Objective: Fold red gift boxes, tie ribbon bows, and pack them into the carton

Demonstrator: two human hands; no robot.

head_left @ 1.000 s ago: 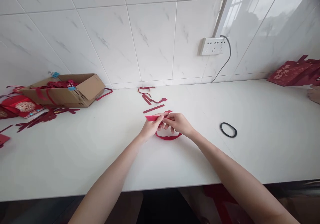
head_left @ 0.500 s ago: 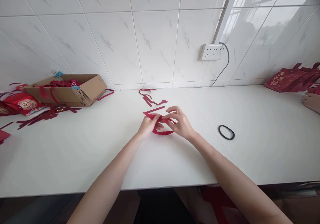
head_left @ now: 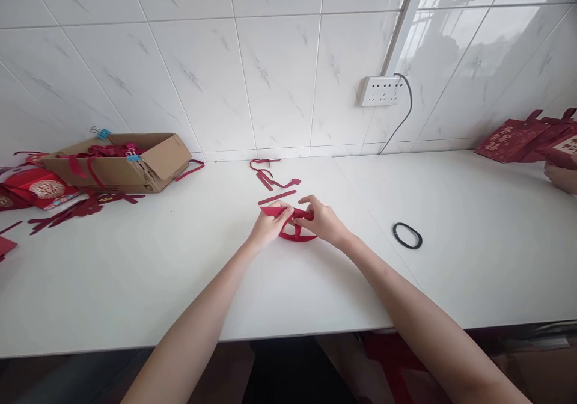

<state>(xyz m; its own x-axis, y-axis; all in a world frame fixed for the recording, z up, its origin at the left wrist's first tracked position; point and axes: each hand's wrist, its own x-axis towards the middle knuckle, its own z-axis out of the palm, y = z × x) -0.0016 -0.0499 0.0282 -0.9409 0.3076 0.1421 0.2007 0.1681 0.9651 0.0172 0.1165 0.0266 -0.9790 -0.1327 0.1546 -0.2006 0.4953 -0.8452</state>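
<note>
A red ribbon [head_left: 298,237] hangs in a loop between my two hands, just above the white table. My left hand [head_left: 270,223] is closed on it, the thumb pressing on top, and a pointed flat end sticks out to the left. With thumb and fingers my right hand [head_left: 322,220] pinches the ribbon's right part; its index finger is raised and bent. A short red strip [head_left: 276,198] lies on the table just beyond my hands. Farther back are more red strips [head_left: 265,180] and a thin piece with a flower-shaped end [head_left: 295,182].
At left stands a cardboard box [head_left: 155,178] of red ribbons, with red packets [head_left: 38,187] and cut red pieces [head_left: 90,205] around it. A black ring [head_left: 407,235] lies at right. Red bags [head_left: 509,140] and another person's hand [head_left: 561,177] are far right. A socket strip [head_left: 383,91] is on the wall.
A strip of the ribbon now crosses the loop's opening between my hands. The left end lies flatter. At far right the other person's hand and a red bag have shifted.
</note>
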